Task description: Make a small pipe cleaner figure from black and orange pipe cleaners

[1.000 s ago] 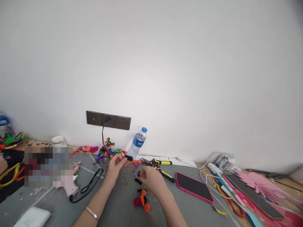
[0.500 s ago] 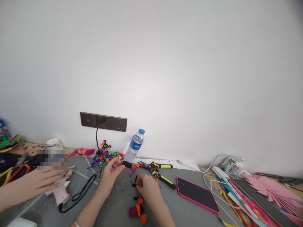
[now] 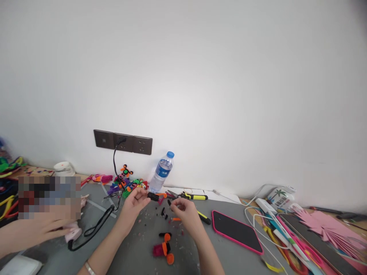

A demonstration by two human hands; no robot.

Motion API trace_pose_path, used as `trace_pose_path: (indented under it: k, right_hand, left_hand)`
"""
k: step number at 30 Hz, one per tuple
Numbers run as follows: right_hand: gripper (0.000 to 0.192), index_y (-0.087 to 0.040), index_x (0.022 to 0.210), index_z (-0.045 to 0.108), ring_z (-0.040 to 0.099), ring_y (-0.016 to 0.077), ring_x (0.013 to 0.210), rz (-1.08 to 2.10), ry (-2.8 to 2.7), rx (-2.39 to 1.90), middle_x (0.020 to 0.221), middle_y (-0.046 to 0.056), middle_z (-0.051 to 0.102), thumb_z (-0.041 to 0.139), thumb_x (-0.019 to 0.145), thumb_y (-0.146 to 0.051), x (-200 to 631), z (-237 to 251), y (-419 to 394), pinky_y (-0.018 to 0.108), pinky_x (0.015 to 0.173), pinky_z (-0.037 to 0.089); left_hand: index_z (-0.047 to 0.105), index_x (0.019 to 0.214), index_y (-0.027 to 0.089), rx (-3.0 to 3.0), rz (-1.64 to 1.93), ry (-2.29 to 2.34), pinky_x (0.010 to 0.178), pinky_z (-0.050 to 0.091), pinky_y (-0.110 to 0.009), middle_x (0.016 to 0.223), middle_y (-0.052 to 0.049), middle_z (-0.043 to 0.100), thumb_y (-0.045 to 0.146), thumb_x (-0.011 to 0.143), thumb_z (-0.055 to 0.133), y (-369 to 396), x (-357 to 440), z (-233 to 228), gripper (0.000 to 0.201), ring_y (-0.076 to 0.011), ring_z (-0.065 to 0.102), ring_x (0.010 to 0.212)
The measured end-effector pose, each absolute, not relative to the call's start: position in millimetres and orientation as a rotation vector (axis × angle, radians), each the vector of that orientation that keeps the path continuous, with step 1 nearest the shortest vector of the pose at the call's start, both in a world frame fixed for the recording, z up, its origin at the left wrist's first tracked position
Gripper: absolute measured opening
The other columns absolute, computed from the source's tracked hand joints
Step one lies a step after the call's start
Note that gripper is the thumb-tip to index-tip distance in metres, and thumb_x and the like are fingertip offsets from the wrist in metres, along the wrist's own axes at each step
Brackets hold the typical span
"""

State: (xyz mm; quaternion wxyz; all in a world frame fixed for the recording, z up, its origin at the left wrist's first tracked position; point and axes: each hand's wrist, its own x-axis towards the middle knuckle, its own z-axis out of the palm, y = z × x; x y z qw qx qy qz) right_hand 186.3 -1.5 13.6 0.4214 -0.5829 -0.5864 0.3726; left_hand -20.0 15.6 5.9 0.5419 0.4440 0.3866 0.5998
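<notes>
My left hand has thumb and forefinger closed on a short black fuzzy piece with an orange wire end poking out of it, held just above the grey mat, in front of the water bottle. My right hand sits just right of that piece, fingertips pinched nearly closed; cannot tell if they hold a bit or nothing. My call: keep the left grip steady near the joint, bring the right in slowly, align before pressing. More black bits lie on the mat nearer me than the bottle, with an orange-pink-black cluster nearer still. Yellow-handled cutters lie right of the bottle, a pink-edged phone further right. Another person's hand rests far left of it.
</notes>
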Motion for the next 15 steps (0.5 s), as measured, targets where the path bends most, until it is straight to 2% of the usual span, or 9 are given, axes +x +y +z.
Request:
trace_pose_path:
  k: [3, 7, 12, 15]
  right_hand:
    - [0.020, -0.016, 0.068, 0.061, 0.043, 0.0128, 0.052, 1.052, -1.356, -1.332, 0.057, -0.002, 0.051, 0.060, 0.073, -0.036, 190.1, 16.6, 0.6, 0.024, 0.050, 0.033]
    - [0.025, -0.016, 0.072, 0.061, 0.046, 0.0130, 0.056, 1.059, -1.298, -1.193, 0.061, -0.001, 0.054, 0.062, 0.074, -0.041, 180.1, 16.0, -0.3, 0.024, 0.055, 0.037]
    - [0.026, -0.015, 0.075, 0.061, 0.048, 0.0139, 0.058, 0.997, -1.314, -1.195, 0.066, 0.002, 0.058, 0.061, 0.076, -0.041, 171.7, 18.8, -3.5, 0.025, 0.054, 0.039]
    - [0.022, -0.015, 0.074, 0.063, 0.046, 0.0135, 0.055, 0.913, -1.367, -1.258, 0.066, 0.002, 0.060, 0.059, 0.077, -0.037, 172.1, 19.6, -5.3, 0.025, 0.052, 0.037]
  left_hand:
    - [0.058, 0.078, 0.020, 1.085, 1.395, 0.923, 0.075, 0.049, -0.025, 0.082, -0.001, 0.063, 0.032, 0.060, 0.083, 13.8, -17.3, 7.3, 0.033, -0.0167, 0.061, 0.082]
    - [0.059, 0.081, 0.020, 1.166, 1.320, 0.940, 0.077, 0.050, -0.026, 0.084, -0.003, 0.065, 0.033, 0.061, 0.081, 11.9, -14.5, 6.9, 0.033, -0.0182, 0.063, 0.084]
    - [0.059, 0.080, 0.020, 1.226, 1.275, 0.983, 0.077, 0.051, -0.028, 0.082, -0.003, 0.064, 0.034, 0.061, 0.080, 10.8, -13.8, 7.9, 0.032, -0.0196, 0.064, 0.082]
    - [0.055, 0.072, 0.021, 1.240, 1.251, 0.990, 0.075, 0.052, -0.028, 0.080, -0.002, 0.064, 0.035, 0.060, 0.080, 10.7, -13.3, 7.9, 0.031, -0.0193, 0.063, 0.081]
